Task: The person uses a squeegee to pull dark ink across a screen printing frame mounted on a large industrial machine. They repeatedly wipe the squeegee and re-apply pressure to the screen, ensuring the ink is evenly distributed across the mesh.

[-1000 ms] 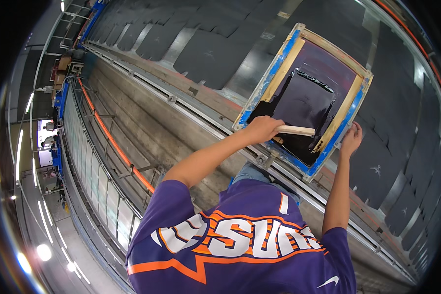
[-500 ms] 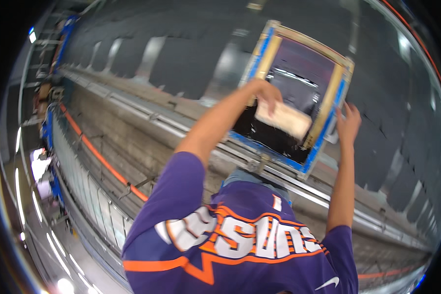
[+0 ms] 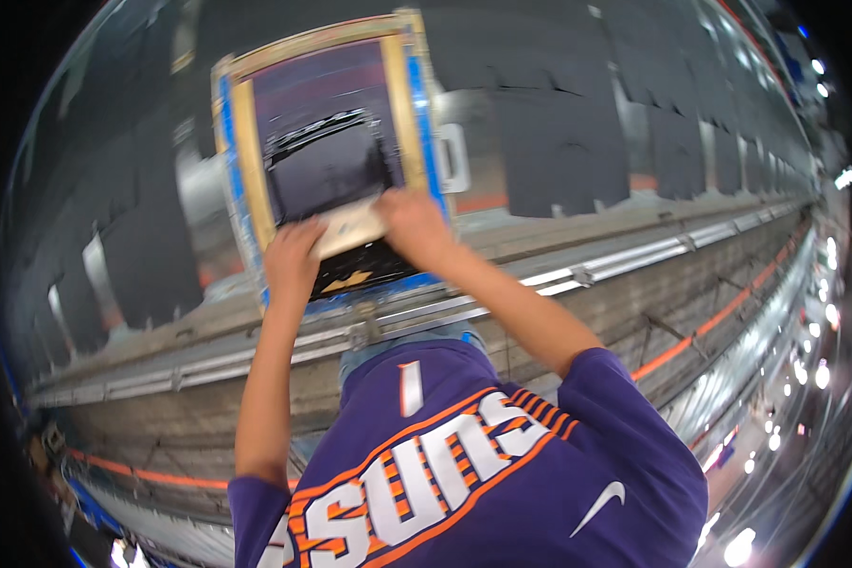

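A wooden squeegee lies across the near part of a screen-printing frame. My left hand is closed on its left end. The other end is gripped by my right hand. The frame has wooden sides edged with blue tape and a dark mesh inside. Black ink, wet and shiny, pools on the near side of the squeegee. Farther up, a glossy ink outline surrounds a dark rectangular area of the mesh. Motion blurs my fingertips a little.
The frame rests on a long table carrying a row of dark fabric pieces. A pale handle-shaped piece sits at the frame's right side. Metal rails run along the near table edge, with an orange hose or cable below.
My right hand has left the frame's right side and taken hold of the squeegee, which only my left hand held before. The squeegee is now set across the frame. The view has turned.
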Tool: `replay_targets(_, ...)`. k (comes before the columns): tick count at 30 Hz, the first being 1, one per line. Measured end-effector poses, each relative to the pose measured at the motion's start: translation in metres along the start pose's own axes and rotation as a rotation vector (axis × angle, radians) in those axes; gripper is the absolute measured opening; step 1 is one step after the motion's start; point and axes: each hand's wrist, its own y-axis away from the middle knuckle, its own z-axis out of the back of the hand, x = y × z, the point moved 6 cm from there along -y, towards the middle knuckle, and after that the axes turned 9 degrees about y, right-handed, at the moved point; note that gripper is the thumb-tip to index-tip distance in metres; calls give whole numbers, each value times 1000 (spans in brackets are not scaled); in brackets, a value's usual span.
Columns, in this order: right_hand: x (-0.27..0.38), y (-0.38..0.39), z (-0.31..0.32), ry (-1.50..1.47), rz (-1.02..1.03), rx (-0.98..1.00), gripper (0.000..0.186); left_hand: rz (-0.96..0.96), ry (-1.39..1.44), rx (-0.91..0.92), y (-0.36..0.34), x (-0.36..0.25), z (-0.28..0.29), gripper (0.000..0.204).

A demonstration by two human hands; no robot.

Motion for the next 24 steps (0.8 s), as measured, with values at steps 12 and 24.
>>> replay_targets(12,-38,-135,32,126,-41,-232,5,263,2,156,-130,63,29,44)
replay_targets(24,16,15,19,11,18,-140,12,195,17,162,12,1,13,45)
